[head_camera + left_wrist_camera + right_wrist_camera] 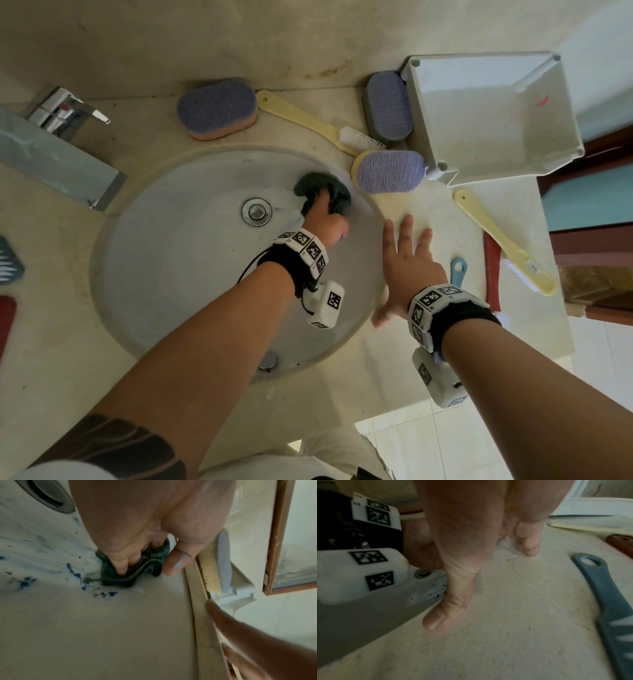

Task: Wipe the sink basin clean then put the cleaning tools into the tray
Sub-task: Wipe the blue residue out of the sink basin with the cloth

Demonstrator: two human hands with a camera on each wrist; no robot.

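Beige stone counter (68, 342) surrounds the round sink basin (178, 274), and inside it the left hand (327, 219) grips a dark green cloth (322, 192), fingers curled into its folds, pressing it on the basin wall just past the drain (257, 211). Blue stains (75, 574) lie just beside the cloth, on its drain side. The right hand (407, 270) rests flat on the counter at the basin rim, fingers spread and holding nothing. To wipe well, I think the cloth should be pushed with firm pressure through the blue spots toward the drain, while the flat hand gives support. Beyond the right hand stands the white tray (493, 113), with blue sponges (390, 171) and a yellow brush (503, 240) near it.
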